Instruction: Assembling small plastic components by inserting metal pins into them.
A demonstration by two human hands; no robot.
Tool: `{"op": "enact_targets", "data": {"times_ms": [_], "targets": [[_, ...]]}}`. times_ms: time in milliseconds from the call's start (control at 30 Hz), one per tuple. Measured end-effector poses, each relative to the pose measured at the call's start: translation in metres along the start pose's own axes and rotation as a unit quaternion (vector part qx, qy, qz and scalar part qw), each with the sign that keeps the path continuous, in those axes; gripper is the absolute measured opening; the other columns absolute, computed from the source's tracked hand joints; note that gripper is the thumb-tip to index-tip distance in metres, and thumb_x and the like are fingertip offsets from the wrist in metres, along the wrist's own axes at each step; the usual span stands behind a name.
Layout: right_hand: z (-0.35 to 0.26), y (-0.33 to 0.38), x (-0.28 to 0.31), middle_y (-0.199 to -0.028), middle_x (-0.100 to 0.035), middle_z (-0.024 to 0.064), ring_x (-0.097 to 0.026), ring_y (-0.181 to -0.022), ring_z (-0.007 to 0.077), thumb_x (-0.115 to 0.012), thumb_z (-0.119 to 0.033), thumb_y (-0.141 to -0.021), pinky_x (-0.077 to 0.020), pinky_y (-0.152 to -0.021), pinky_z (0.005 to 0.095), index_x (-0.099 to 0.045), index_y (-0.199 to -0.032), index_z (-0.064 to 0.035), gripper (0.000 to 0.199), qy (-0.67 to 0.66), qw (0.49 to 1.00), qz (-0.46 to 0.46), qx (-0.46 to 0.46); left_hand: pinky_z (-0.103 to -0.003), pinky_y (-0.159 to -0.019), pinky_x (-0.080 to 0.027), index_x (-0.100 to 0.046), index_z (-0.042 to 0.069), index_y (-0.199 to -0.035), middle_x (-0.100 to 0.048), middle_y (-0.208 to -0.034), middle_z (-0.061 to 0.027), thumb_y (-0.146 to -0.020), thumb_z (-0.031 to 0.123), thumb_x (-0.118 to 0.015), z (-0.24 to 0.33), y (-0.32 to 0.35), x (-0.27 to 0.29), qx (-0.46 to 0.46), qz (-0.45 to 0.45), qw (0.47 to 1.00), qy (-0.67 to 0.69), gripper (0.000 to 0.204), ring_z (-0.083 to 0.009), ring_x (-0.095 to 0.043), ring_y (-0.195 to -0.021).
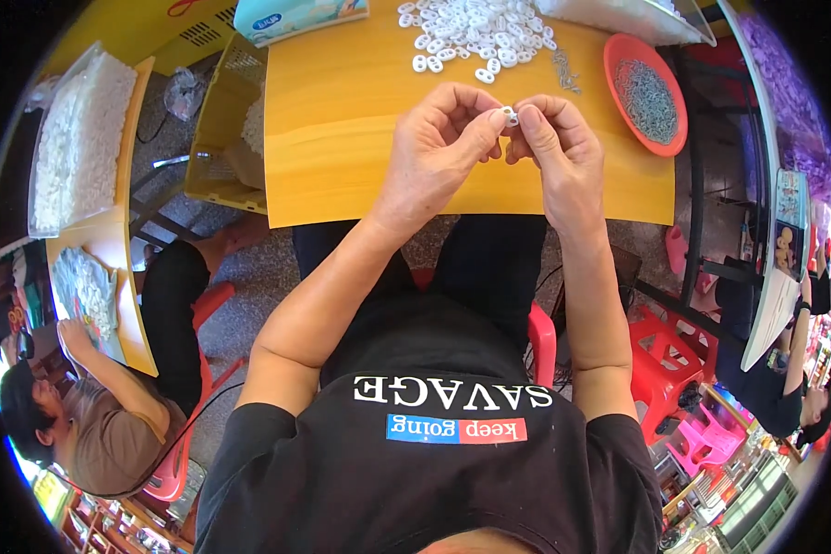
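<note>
My left hand (pixel 443 148) and my right hand (pixel 560 152) meet over the near part of the yellow table. Between their thumbs and fingers they pinch one small white plastic piece with holes (pixel 509 115). Its full shape is partly covered by the fingertips. Beyond my hands lies a loose pile of white two-holed plastic pieces (pixel 489 32). To the right of the pile is a little heap of small metal pins or screws (pixel 564 72). Farther right stands a red oval dish (pixel 676 129) full of small grey metal parts (pixel 649 95).
A tissue pack (pixel 300 18) lies at the table's far left, a clear tub (pixel 632 20) at its far right. Below the left edge sits a yellow crate (pixel 214 138). People work at side tables to the left and right; red stools (pixel 663 365) stand behind on the right.
</note>
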State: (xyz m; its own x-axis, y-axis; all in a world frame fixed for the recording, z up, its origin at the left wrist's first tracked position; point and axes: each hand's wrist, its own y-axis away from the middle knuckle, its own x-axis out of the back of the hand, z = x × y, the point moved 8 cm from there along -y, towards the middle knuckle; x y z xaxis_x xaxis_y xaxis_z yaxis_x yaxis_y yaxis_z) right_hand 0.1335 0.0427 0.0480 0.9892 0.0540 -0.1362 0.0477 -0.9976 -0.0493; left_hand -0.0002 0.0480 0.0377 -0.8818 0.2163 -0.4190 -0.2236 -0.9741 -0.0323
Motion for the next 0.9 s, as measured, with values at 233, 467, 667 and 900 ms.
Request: {"op": "enact_targets", "data": {"times_ms": [233, 467, 667, 900], "targets": [[-0.0001, -0.0004, 0.0011, -0.087, -0.062, 0.0042, -0.057, -0.069, 0.0090, -0.061, -0.016, -0.095, -0.0481, -0.063, 0.0229, -0.059, -0.102, 0.0016, 0.019, -0.018, 1.000, 0.019, 0.004, -0.022, -0.065, -0.046, -0.059, -0.001, -0.100, -0.065, -0.086, -0.0046, -0.093, 0.012, -0.062, 0.0002, -0.0012, -0.0012, -0.011, 0.003, 1.000, -0.011, 0.014, -0.0079, -0.058, -0.072], [0.0013, -0.0012, 0.0022, -0.087, -0.062, 0.0044, -0.057, -0.068, 0.0094, -0.061, -0.017, -0.095, -0.0480, -0.062, 0.0228, -0.059, -0.102, 0.0013, 0.019, -0.031, 0.999, 0.023, 0.001, -0.022, -0.064, -0.046, -0.060, -0.001, -0.099, -0.065, -0.086, -0.0045, -0.093, 0.012, -0.062, 0.0008, -0.0018, -0.0011, -0.013, 0.011, 1.000, -0.011, 0.015, -0.0081, -0.058, -0.071], [0.0004, -0.0011, 0.0015, -0.086, -0.062, 0.0046, -0.057, -0.068, 0.0091, -0.061, -0.016, -0.095, -0.0478, -0.062, 0.0221, -0.059, -0.101, 0.0010, 0.018, -0.003, 1.000, 0.020, 0.010, -0.022, -0.064, -0.046, -0.060, -0.001, -0.099, -0.064, -0.085, -0.0041, -0.093, 0.012, -0.063, 0.0015, -0.0024, -0.0006, -0.014, 0.010, 1.000, -0.021, 0.015, -0.0080, -0.058, -0.071], [-0.0017, 0.0004, -0.0042, -0.083, -0.062, 0.0031, -0.056, -0.067, 0.0077, -0.060, -0.013, -0.095, -0.0469, -0.060, 0.0204, -0.059, -0.097, 0.0008, 0.014, 0.029, 0.997, 0.054, 0.053, -0.022, -0.066, -0.047, -0.058, -0.001, -0.101, -0.064, -0.086, -0.0044, -0.094, 0.012, -0.062, 0.0012, -0.0020, -0.0039, -0.012, 0.026, 1.000, -0.007, 0.016, -0.0086, -0.059, -0.073]]}}
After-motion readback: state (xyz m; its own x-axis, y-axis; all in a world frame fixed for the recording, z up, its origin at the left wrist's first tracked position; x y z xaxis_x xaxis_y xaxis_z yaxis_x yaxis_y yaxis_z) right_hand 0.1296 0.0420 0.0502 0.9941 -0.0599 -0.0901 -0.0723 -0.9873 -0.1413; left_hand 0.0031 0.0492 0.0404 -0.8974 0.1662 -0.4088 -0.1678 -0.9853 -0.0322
